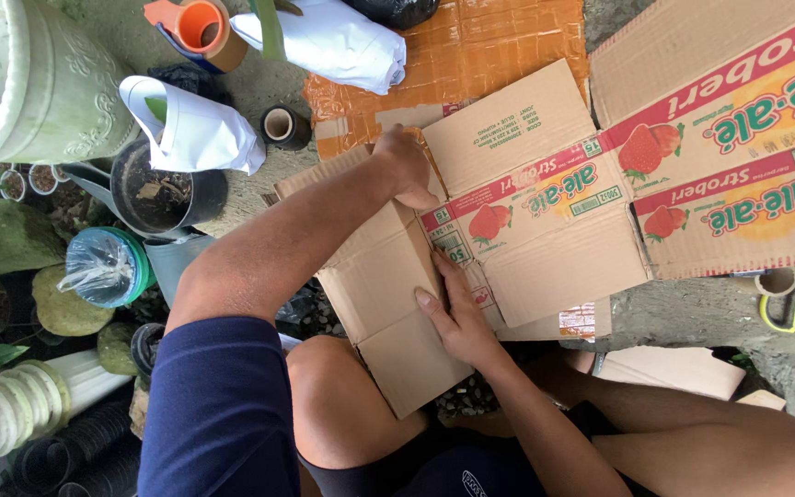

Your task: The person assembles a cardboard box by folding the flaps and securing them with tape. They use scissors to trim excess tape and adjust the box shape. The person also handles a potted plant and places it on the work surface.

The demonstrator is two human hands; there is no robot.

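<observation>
Flattened brown cardboard box with red-and-yellow strawberry print is lying on the ground in front of the seated person, its long axis running from lower left near the knee up toward upper right, plain flaps pointing toward the person, printed panels facing up.

Surface: rough grey concrete ground, outdoors. A larger printed cardboard sheet is lying at upper right, touching the box. At left are standing a black plastic pot with soil, a pale green ceramic planter and a roll of brown tape on an orange dispenser.

Left hand is pressing down on the box's upper flap, arm stretched forward, fingers curled onto the cardboard. Right hand is lying flat on the lower flap, fingers extended and close together, pressing, not gripping.
</observation>
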